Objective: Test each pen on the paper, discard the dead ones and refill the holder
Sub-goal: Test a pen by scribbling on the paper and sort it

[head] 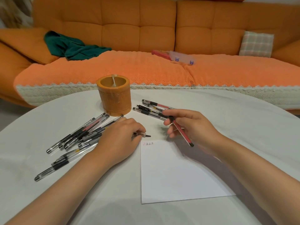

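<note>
My right hand (191, 124) grips a red-ink pen (182, 134) above the table, its end pointing down toward the white paper (178, 172). A few small test marks (148, 143) sit at the paper's top left corner. My left hand (120, 140) lies on the table and pinches a clear pen cap (142, 134) just above that corner. Several pens (78, 137) lie in a loose pile to the left of my left hand. A smaller group of pens (151, 108) lies behind my right hand. The orange cylindrical holder (114, 96) stands upright behind both piles, with no pens showing inside.
The round white table (243, 127) carries everything. Behind it stands an orange sofa (129, 30) with a green cloth (73, 47), a clear plastic box (181, 57) and a plaid cushion (256, 43) on it.
</note>
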`<state>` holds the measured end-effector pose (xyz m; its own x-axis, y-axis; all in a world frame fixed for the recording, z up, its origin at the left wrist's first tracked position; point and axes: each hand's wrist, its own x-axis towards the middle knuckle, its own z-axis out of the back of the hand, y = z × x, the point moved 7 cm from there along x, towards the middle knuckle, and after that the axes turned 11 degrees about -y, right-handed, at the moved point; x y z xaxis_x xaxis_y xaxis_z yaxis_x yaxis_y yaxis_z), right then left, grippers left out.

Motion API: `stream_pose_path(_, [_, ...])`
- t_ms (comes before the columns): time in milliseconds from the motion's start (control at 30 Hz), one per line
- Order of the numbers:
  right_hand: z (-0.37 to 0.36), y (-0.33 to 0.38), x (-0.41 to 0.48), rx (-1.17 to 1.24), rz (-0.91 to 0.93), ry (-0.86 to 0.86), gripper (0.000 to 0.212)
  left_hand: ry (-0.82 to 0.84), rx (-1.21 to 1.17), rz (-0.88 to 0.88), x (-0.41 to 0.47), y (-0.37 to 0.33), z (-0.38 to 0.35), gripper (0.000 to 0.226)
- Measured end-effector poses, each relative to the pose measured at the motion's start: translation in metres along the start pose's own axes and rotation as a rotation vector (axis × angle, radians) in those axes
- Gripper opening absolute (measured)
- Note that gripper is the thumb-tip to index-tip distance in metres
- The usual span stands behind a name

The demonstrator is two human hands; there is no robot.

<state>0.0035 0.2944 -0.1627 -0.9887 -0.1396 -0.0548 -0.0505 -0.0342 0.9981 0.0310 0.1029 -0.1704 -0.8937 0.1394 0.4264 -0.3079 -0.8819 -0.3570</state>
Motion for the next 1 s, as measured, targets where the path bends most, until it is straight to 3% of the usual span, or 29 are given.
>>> stream_pose_path(100, [-0.004, -0.006, -0.001, 0.048, -0.012, 0.063, 0.051, 0.011, 0.000, -0.007, -0.001, 0.002, -0.002, 0.018])
stream_pose_path(267, [-0.013, -0.011, -0.002, 0.013, 0.059, 0.044, 0.020, 0.050, -0.103, -0.017, 0.001, 0.004, -0.005, 0.027])
stream_pose_path(400, [-0.020, -0.020, -0.002, 0.002, 0.021, 0.035, 0.023, 0.063, -0.203, -0.027, -0.003, 0.003, -0.008, 0.038])
stream_pose_path(600, [-0.019, -0.023, -0.005, -0.164, 0.039, 0.004, 0.018, 0.106, -0.130, -0.104, -0.013, -0.002, -0.017, 0.043])
stream_pose_path(733, [-0.020, -0.018, -0.006, -0.338, 0.116, -0.009, 0.017, 0.095, -0.153, -0.095, -0.014, -0.002, -0.017, 0.045])
stream_pose_path(1000, [-0.028, -0.018, -0.007, -0.436, 0.185, 0.044, 0.019, 0.104, -0.174, -0.093, -0.015, -0.001, -0.019, 0.039])
